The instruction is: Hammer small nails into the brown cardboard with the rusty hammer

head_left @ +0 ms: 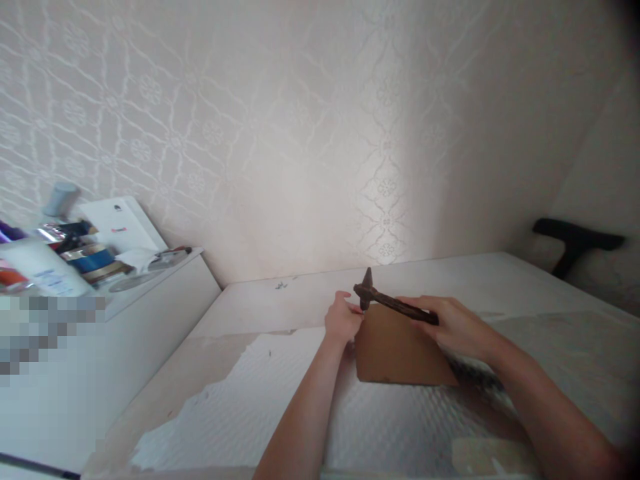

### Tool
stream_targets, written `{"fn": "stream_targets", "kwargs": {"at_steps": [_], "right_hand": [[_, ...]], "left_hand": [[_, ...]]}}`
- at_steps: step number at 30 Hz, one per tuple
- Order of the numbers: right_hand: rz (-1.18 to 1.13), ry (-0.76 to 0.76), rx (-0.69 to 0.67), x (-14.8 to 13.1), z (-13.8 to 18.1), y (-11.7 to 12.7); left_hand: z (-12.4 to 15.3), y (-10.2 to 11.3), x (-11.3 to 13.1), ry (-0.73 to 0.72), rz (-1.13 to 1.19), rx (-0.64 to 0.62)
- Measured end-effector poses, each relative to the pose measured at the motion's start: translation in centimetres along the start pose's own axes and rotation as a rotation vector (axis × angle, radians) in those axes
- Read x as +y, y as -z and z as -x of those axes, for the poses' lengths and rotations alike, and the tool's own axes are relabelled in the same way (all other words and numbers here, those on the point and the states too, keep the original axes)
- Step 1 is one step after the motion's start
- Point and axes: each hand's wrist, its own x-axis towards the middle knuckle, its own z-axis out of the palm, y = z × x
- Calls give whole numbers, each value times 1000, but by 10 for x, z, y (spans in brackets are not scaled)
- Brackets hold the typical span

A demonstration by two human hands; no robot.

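Observation:
My right hand (457,327) is wrapped round the handle of a dark, worn hammer (400,307). The hammer's head points left, over the far left corner of a brown cardboard piece (400,350). My left hand (344,318) is at that same corner, close to the hammer head. Its thumb and finger come together there; whatever they pinch is too small or hidden to make out. The cardboard lies on a white quilted-looking sheet (285,373) with a ragged edge.
Several small dark bits (281,285) lie on the white surface by the wall. To the left a white cabinet (165,333) carries bottles, tape rolls (93,259) and a white box (123,223). A black T-shaped handle (575,237) stands at the right.

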Motion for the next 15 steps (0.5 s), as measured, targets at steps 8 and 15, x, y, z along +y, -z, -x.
{"fn": "stream_targets", "kwargs": {"at_steps": [8,15], "right_hand": [[-3,2,2,2,2,0],[5,5,0,1,1,1]], "left_hand": [[-3,-2,-2,2,25,-20],[-6,-2,-6,10,62,-41]]}}
